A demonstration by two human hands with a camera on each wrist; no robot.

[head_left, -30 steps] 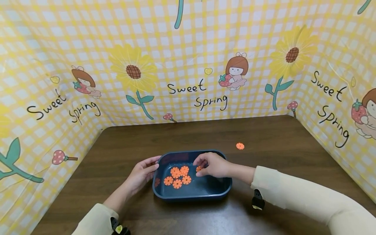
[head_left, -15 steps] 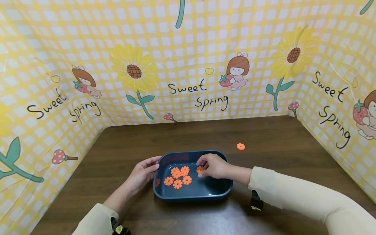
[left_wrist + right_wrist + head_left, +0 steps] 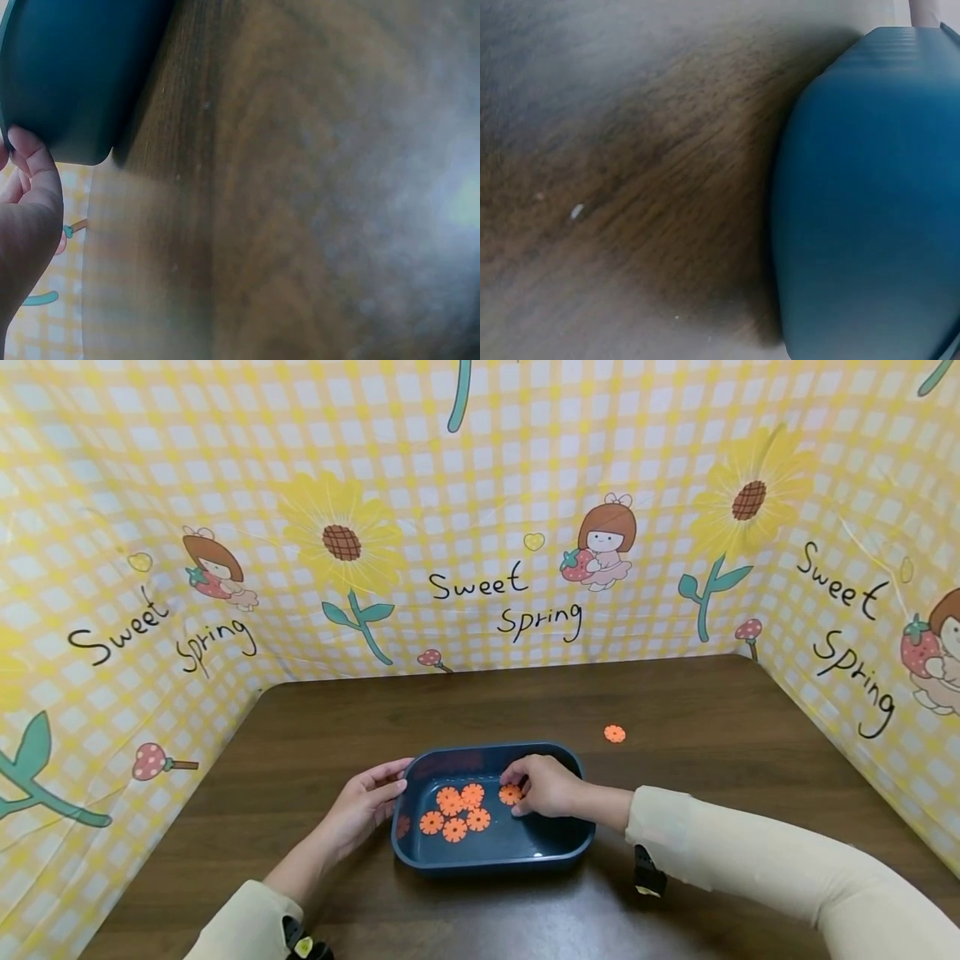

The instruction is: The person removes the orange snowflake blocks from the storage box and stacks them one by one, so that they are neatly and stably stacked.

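A dark blue plastic tub (image 3: 542,842) stands on the wooden table. My left hand (image 3: 356,814) grips its left end, thumb at the rim and fingers along the outer wall; the left wrist view shows those fingers (image 3: 41,180) at the tub's edge. Inside the tub, my right hand (image 3: 553,787) curls index finger and thumb round the edges of an orange notched disc (image 3: 510,794) close to the floor. Several more orange discs (image 3: 454,829) lie grouped in the left half, some overlapping. In the right wrist view the tub's outer wall (image 3: 870,202) hides the right fingers.
A single orange disc (image 3: 614,734) lies on the table (image 3: 337,718) behind and right of the tub. Yellow checked cloth (image 3: 480,485) with printed flowers encloses the table's back and both sides.
My right thumb has shifted slightly right and toward me, and more of the disc at the fingers shows. The left hand keeps its hold on the tub.
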